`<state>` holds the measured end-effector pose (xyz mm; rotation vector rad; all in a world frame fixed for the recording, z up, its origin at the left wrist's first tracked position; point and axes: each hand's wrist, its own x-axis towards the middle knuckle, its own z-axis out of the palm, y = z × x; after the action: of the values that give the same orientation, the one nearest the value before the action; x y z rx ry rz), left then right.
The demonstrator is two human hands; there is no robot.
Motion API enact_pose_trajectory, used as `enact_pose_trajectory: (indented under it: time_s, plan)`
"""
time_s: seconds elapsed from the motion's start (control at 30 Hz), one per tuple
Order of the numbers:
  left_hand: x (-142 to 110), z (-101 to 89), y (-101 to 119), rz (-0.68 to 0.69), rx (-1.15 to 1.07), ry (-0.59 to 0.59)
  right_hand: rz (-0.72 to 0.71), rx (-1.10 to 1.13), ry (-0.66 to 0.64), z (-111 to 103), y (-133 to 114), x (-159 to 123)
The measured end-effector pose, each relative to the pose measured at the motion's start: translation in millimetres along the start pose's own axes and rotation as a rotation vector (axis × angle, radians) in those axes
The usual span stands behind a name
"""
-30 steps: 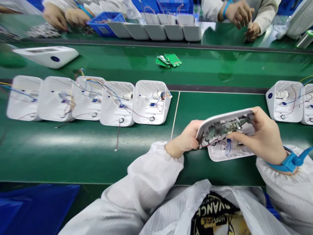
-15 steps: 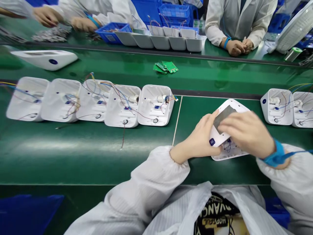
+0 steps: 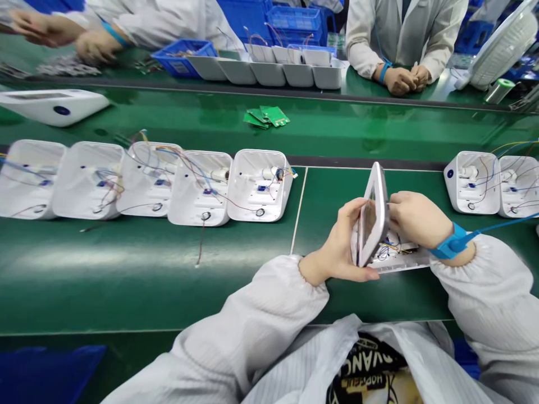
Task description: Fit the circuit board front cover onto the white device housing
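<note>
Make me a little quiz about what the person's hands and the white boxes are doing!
1. True or false: the left hand holds the white cover up on its edge.
2. What is on the right wrist? A) watch B) blue strap C) nothing
3. Fill in: the right hand rests over the open ____ behind the cover.

Key:
1. True.
2. B, the blue strap.
3. Shell, lying on the green belt with wires inside.
</note>
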<state>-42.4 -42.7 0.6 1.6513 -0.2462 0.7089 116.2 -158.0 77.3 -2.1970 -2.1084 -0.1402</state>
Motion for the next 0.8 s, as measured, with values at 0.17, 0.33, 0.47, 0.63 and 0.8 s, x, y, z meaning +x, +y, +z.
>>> enact_pose_trajectory:
  time_s: [0.17, 0.33, 0.47, 0.63, 0.8]
  plan:
    - [5, -2.2, 9, -0.197, -0.196, -0.062, -0.011, -0.009, 0.017, -9, -4, -5]
    - [2, -2.5, 11, -0.305, -0.278, -0.014, 0.065, 0.119, 0.09, -3, -6, -7]
    - [-2, -1.1, 11, -0.348, -0.315, 0.019, 0.091, 0.243, 0.076, 1, -2, -7]
    - [1, 1.1, 11, -0.276, -0.252, 0.017, 0.068, 0.359, 0.086, 3, 3, -7]
    - [2, 0.7, 9, -0.297, -0.298, 0.04, 0.053, 0.411, 0.091, 3, 5, -8]
